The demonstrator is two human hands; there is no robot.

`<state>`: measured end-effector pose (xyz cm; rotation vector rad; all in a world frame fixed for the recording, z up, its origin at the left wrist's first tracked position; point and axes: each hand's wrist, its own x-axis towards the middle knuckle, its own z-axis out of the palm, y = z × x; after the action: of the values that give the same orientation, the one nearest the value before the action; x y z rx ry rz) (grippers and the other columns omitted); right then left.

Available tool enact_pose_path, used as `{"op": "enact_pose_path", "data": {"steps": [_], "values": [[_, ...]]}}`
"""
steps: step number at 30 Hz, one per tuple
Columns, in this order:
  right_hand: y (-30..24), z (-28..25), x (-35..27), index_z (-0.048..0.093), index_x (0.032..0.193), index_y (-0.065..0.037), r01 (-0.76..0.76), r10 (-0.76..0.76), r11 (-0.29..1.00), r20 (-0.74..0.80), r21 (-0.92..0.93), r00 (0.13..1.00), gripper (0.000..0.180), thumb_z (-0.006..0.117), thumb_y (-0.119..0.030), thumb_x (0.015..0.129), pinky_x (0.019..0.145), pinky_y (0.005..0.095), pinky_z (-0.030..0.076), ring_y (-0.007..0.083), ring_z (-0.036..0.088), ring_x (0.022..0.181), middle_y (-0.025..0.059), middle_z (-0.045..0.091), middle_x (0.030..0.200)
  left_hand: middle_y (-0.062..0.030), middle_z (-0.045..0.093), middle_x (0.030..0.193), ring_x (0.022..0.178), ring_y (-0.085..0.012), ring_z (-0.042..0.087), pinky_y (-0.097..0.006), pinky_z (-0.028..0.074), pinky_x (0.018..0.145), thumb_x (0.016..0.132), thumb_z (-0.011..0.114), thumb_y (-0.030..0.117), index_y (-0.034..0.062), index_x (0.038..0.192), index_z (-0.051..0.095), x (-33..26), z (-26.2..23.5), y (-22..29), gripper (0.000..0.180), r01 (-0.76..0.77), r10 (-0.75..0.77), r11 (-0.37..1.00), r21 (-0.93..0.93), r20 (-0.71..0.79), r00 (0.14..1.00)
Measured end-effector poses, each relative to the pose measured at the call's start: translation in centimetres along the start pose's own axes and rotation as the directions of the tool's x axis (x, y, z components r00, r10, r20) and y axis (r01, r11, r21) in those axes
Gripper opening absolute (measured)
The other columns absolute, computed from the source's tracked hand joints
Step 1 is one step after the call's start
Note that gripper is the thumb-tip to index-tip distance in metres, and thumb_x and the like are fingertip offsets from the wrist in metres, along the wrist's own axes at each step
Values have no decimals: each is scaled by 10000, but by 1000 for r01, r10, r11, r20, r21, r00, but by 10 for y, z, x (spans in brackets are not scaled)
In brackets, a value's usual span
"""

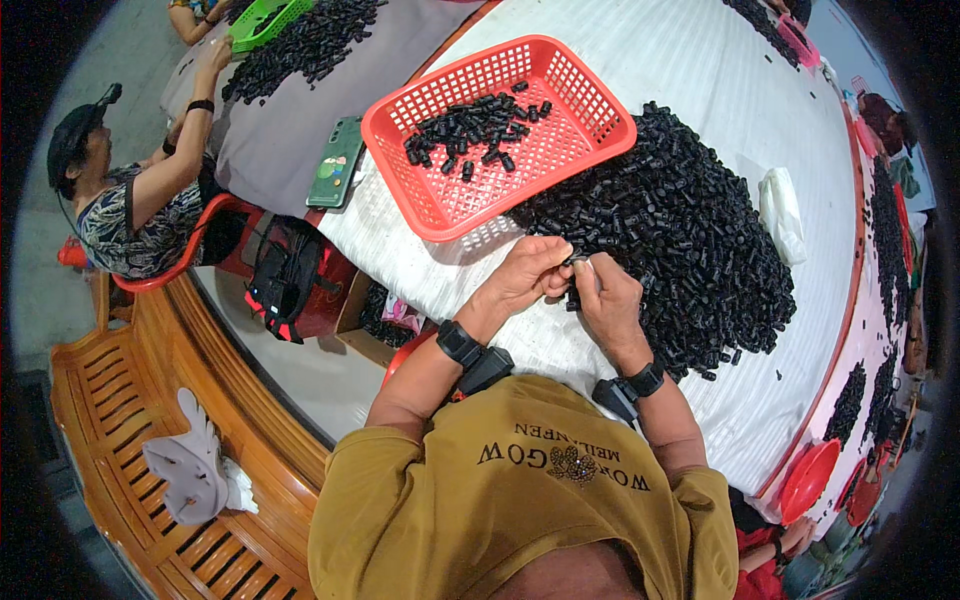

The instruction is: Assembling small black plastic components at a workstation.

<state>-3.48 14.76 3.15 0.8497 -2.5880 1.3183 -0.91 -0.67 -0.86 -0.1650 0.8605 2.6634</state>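
Note:
My left hand (pixel 527 274) and my right hand (pixel 611 303) meet above the white-covered table, fingertips pinched together. Between them is a small black cylindrical part (pixel 572 260), mostly hidden by the fingers. Both hands are at the near left edge of a large pile of similar black parts (pixel 680 220). Beyond my left hand sits a red plastic basket (pixel 440 234) with perforated sides. Several loose black parts (pixel 470 128) lie on its floor, mostly toward its left and middle.
A green phone (pixel 336 163) lies left of the basket, and a white plastic bag (pixel 782 216) right of the pile. A person (pixel 140 215) sits at the left near another heap (pixel 310 50). A wooden bench (pixel 105 385) stands lower left, a red basin (pixel 808 482) lower right.

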Motion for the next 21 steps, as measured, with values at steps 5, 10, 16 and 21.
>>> {"op": "enact_pose_path", "data": {"steps": [5, 10, 16, 21], "values": [[2, 0, -1, 526, 730, -16, -41, 40, 998, 20, 52, 999, 164, 590, -111, 848, 478, 326, 424, 280, 540, 521, 133, 529, 622, -26, 527, 661, 482, -60, 409, -211, 343, 440, 927, 524, 211, 28, 789, 542, -1, 1, -1, 230, -11, 11, 999, 30, 0, 1000], [10, 2, -5, 542, 779, -10, -98, 104, 977, -21, 187, 994, 134, 572, -110, 862, 495, 316, 422, 250, 540, 522, 131, 535, 636, -8, 525, 618, 443, -65, 435, -196, 341, 386, 904, 559, 192, 33, 789, 547, -8, 12, 6, 197, 40, -36, 994, 101, -42, 998], [16, 2, -8, 561, 824, -4, -104, 124, 955, -57, 277, 991, 139, 534, -129, 880, 503, 296, 403, 183, 500, 518, 105, 499, 627, -14, 539, 611, 467, -64, 478, -199, 375, 414, 879, 575, 127, 32, 851, 562, -39, 54, 61, 100, -259, 425, 802, 538, -210, 880], [29, 7, -14, 567, 816, -10, -194, 227, 873, -23, 447, 974, 167, 521, -152, 892, 474, 262, 374, 89, 468, 513, 36, 481, 579, -31, 575, 665, 589, -81, 551, -209, 441, 524, 875, 560, 70, 4, 942, 569, -40, 86, 96, 94, -583, 872, 462, 669, -220, 438]]}}
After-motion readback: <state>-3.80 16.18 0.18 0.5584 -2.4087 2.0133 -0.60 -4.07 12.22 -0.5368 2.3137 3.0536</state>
